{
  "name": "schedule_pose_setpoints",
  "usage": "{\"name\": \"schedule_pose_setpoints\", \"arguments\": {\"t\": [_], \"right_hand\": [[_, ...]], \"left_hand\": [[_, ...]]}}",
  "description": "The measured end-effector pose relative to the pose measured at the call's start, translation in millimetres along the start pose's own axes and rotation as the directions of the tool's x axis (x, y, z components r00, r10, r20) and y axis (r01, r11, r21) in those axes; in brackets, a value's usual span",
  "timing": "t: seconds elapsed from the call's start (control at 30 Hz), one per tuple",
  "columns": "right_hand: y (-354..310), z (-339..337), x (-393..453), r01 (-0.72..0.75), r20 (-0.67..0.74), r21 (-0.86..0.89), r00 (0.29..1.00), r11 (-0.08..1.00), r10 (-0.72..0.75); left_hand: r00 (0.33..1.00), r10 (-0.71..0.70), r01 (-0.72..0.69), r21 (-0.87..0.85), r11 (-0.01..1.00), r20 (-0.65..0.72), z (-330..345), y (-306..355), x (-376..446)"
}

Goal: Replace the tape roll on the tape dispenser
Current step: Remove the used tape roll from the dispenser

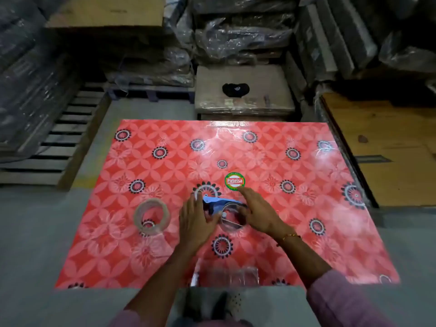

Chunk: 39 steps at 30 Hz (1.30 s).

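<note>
Tape dispenser on red floral table

Red flower-patterned table top bearing a blue tape dispenser near its middle. Left hand laid against the dispenser's left side, fingers straight. Right hand curled round the clear tape roll on it. Spare tape roll lying flat just left. Round Patelsa sticker behind.

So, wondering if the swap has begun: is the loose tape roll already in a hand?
No, the loose tape roll lies alone on the red mat, apart from the left hand.
</note>
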State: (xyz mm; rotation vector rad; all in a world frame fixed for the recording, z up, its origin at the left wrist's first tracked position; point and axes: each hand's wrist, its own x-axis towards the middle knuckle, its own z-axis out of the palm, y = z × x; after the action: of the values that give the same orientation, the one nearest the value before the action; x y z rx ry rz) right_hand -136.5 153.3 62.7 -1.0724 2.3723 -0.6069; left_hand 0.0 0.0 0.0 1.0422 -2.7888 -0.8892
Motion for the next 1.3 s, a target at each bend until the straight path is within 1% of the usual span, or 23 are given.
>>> {"name": "schedule_pose_setpoints", "arguments": {"t": [0.13, 0.2, 0.37, 0.43, 0.5, 0.57, 0.67, 0.77, 0.83, 0.9, 0.93, 1.0, 1.07, 1.1, 1.17, 1.23, 1.3], "right_hand": [[8.9, 15.7, -7.1, -0.021, 0.013, 0.052, 1.000, 0.998, 0.020], [16.8, 24.0, -8.0, -0.036, 0.007, 0.076, 0.999, 0.996, 0.036], [25.2, 30.2, -0.6, -0.002, -0.050, 0.087, 0.999, 0.996, 0.006], [26.7, 31.4, 6.8, 0.012, -0.052, 0.077, 0.999, 0.997, -0.008], [28.7, 34.1, 14.3, 0.019, -0.049, 0.059, 0.999, 0.998, -0.016], [32.3, 39.6, 19.6, 0.029, -0.056, 0.057, 0.998, 0.998, -0.025], [34.3, 42.0, 25.0, 0.002, -0.057, 0.093, 0.998, 0.996, 0.003], [36.1, 40.9, 31.5, -0.016, -0.058, 0.110, 0.998, 0.994, 0.022], [35.4, 37.8, 34.3, -0.066, -0.001, 0.145, 0.998, 0.987, 0.067], [35.6, 35.2, 33.8, -0.125, 0.067, 0.225, 0.991, 0.966, 0.112], [35.7, 34.4, 32.5, -0.136, 0.085, 0.300, 0.990, 0.944, 0.116], [33.1, 32.1, 26.7, -0.145, 0.113, 0.512, 0.988, 0.847, 0.102], [30.4, 30.6, 19.4, -0.207, 0.178, 0.690, 0.977, 0.694, 0.114], [27.7, 29.9, 16.6, -0.244, 0.211, 0.744, 0.969, 0.622, 0.129], [21.0, 30.6, 15.4, -0.293, 0.254, 0.805, 0.956, 0.515, 0.145], [12.9, 31.5, 17.4, -0.318, 0.270, 0.837, 0.948, 0.445, 0.170], [5.1, 31.3, 17.9, -0.350, 0.302, 0.871, 0.935, 0.344, 0.188]], "left_hand": [[0.998, -0.055, 0.056, -0.043, 0.998, 0.028, 8.1, 4.7, -4.6], [0.998, -0.056, 0.057, -0.077, 0.995, 0.011, 12.0, 4.6, -3.6], [0.996, -0.084, 0.084, -0.221, 0.972, 0.009, 15.7, 3.6, -2.9], [0.996, -0.089, 0.085, -0.295, 0.952, 0.001, 16.1, 2.9, -3.5], [0.996, -0.089, 0.092, -0.370, 0.925, 0.026, 15.6, 2.8, -3.8], [0.996, -0.079, 0.091, -0.394, 0.915, 0.045, 14.4, 1.6, -3.0], [0.993, -0.085, 0.109, -0.402, 0.909, 0.076, 11.5, -0.9, -1.2], [0.990, -0.094, 0.135, -0.514, 0.847, 0.104, 9.1, -2.3, -0.2], [0.988, -0.117, 0.153, -0.585, 0.796, 0.099, 6.6, -0.7, 0.1], [0.981, -0.164, 0.191, -0.667, 0.720, 0.104, 4.2, -1.5, 1.5], [0.974, -0.194, 0.220, -0.698, 0.682, 0.118, -0.2, -0.2, 1.6], [0.955, -0.249, 0.273, -0.794, 0.543, 0.158, -8.5, 1.0, 2.2], [0.936, -0.287, 0.299, -0.892, 0.339, 0.205, -19.1, 6.3, 0.2], [0.927, -0.294, 0.312, -0.914, 0.259, 0.233, -25.3, 9.6, -0.5], [0.928, -0.242, 0.335, -0.919, 0.209, 0.283, -32.2, 11.0, -1.4], [0.933, -0.138, 0.356, -0.913, 0.201, 0.333, -34.9, 11.1, -0.9], [0.931, -0.066, 0.366, -0.912, 0.186, 0.360, -36.8, 13.3, 1.5]]}}
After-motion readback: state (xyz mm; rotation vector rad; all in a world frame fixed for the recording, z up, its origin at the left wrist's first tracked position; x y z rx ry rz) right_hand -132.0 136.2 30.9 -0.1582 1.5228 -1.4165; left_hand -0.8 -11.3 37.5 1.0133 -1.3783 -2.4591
